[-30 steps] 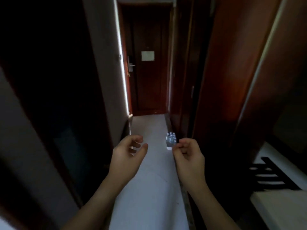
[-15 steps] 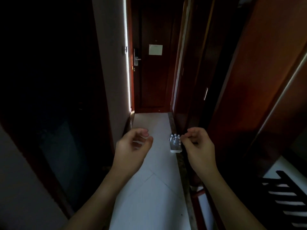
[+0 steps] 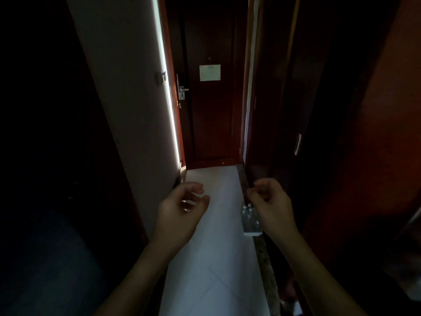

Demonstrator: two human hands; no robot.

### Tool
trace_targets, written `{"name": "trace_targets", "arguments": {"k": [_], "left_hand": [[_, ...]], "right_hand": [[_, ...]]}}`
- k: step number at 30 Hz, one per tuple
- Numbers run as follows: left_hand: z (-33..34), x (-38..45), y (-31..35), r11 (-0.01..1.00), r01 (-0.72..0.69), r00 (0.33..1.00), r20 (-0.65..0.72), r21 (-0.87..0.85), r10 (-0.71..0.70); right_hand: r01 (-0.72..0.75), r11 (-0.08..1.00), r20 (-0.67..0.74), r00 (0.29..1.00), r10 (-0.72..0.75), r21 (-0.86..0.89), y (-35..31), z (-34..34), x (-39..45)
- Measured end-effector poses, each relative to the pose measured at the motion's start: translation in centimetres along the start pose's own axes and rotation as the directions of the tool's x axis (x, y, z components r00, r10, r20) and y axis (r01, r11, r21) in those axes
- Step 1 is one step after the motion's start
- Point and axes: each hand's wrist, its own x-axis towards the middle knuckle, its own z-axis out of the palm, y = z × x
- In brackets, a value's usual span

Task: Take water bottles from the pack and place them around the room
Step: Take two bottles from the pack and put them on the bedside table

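So this is a dim, narrow entry hallway with a pale tiled floor [image 3: 211, 236] running up to a dark wooden door [image 3: 211, 115] at the far end, the kind with a paper notice [image 3: 209, 72] stuck on it and a metal lever handle [image 3: 183, 89] on its left side.

The pack of water bottles [image 3: 249, 221] is sitting on the floor, tucked against the right wall beside the speckled stone border strip [image 3: 262, 252]. My guess is it got parked there so it isn't in the walking path. Only the white caps and some clear plastic show, so I can't count the bottles.

Both hands are held out in front, empty. The left hand [image 3: 182, 210] has its fingers loosely curled and hangs over the middle of the floor, grasping nothing. The right hand [image 3: 270, 204] is loosely curled too, held above the pack and partly hiding it from view. Looks to me like it's lined up for a reach down to the pack, though nothing's been touched yet.
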Motion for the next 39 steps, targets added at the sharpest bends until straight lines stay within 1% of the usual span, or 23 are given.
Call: {"name": "trace_targets", "arguments": {"k": [3, 9, 14, 20, 24, 28, 33, 39], "left_hand": [[1.7, 5.2, -1.4, 1.000, 0.016, 1.000, -0.004, 0.008, -0.016], [5.4, 14.9, -5.9, 1.000, 0.006, 1.000, -0.009, 0.017, -0.006], [8.3, 24.0, -10.7, 1.000, -0.011, 0.998, 0.063, 0.007, 0.011], [12.8, 38.8, -16.3, 0.996, -0.090, 0.988, 0.125, 0.011, 0.088], [17.4, 47.1, -19.2, 0.991, -0.130, 0.965, 0.231, 0.005, 0.125], [22.3, 53.0, -21.6, 0.990, -0.139, 0.938, 0.321, -0.008, 0.134], [29.2, 59.2, -26.5, 0.993, -0.114, 0.920, 0.377, -0.006, 0.108], [38.5, 65.4, -35.6, 0.995, -0.037, 0.911, 0.412, 0.092, -0.004]], "right_hand": [[0.013, 0.999, 0.027, 1.000, -0.011, -0.045, 0.7, 1.4, 5.4], [-0.002, 0.997, 0.001, 1.000, 0.002, -0.080, 3.5, 3.7, 15.6], [-0.020, 0.993, -0.059, 0.998, 0.013, -0.117, 7.0, 6.4, 24.6], [-0.037, 0.976, -0.114, 0.993, 0.013, -0.214, 10.1, 10.6, 37.2], [-0.088, 0.965, -0.197, 0.980, 0.039, -0.246, 12.6, 11.6, 44.4], [-0.144, 0.955, -0.254, 0.964, 0.077, -0.257, 15.7, 11.7, 49.7], [-0.228, 0.945, -0.280, 0.947, 0.158, -0.236, 21.8, 11.6, 57.2], [-0.367, 0.911, -0.237, 0.917, 0.321, -0.188, 34.1, 12.1, 67.1]]}}
